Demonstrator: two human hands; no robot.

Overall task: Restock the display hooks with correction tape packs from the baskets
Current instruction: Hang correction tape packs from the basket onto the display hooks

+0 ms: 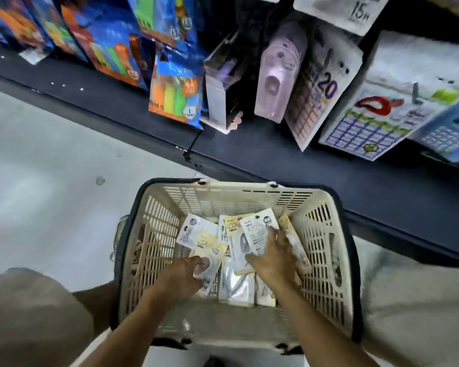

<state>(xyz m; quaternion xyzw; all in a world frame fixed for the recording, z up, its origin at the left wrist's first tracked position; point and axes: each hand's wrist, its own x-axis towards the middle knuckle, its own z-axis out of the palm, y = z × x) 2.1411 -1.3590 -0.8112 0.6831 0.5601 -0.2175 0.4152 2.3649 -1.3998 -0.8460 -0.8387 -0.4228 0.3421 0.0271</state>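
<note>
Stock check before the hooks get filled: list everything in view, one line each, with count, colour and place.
basket: one, cream with dark rim, on the floor below the shelf.
correction tape packs: several, exact count unclear, white and pale yellow, loose in the basket.
colourful packs: several, blue and orange, hanging upper left.
pink pack: at least one, hanging upper centre.
grid-printed packs: a few, white with blue grids, hanging upper right.
shelf: one, dark, running diagonally.
floor: pale grey, left.
left hand: grip on a pack in the basket.
right hand: grip on a white pack.
</note>
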